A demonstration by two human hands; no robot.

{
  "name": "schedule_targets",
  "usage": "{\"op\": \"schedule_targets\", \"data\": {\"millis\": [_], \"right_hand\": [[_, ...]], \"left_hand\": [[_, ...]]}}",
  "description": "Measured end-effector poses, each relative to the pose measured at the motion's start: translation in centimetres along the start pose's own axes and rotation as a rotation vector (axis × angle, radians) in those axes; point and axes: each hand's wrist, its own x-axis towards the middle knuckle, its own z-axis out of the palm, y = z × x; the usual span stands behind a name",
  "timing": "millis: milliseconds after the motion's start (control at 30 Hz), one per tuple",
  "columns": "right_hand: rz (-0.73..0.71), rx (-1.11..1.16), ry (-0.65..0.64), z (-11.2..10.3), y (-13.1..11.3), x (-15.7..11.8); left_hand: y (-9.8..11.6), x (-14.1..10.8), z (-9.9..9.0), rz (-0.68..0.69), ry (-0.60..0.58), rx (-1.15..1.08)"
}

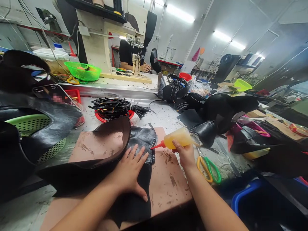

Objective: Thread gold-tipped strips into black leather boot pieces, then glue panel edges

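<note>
My left hand [131,168] lies flat with its fingers spread on a black leather piece [141,138], which has a zipper along its edge. In my right hand [185,154] is a squeeze bottle [178,138] of yellowish liquid, tilted to the left. Its red nozzle tip touches or nearly touches the leather by the zipper edge; I cannot tell which. The leather rests on a stained pinkish board [166,189]. Scissors [208,168] with yellow and green handles lie just right of my right wrist.
A bundle of black strips [115,107] sits in a red bowl behind the board. Black leather parts [216,109] are heaped at the right, and a green basket [31,123] stands left. Behind are a sewing machine [95,41] and a seated person [130,53]. A blue bin [245,192] is lower right.
</note>
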Motion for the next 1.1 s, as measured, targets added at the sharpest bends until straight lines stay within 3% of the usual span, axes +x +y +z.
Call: {"op": "schedule_targets", "data": {"millis": [400, 733, 1100], "right_hand": [[0.008, 0.016, 0.022, -1.1, 0.1, -2.2], [0.118, 0.035, 0.018, -2.3, 0.2, -5.2], [0.059, 0.047, 0.056, -2.7, 0.5, -6.7]], "left_hand": [[0.0, 0.1, -0.1, 0.01, 0.019, 0.003], [0.1, 0.2, -0.1, 0.02, 0.015, 0.036], [0.4, 0.3, -0.7, 0.034, -0.034, 0.07]]}}
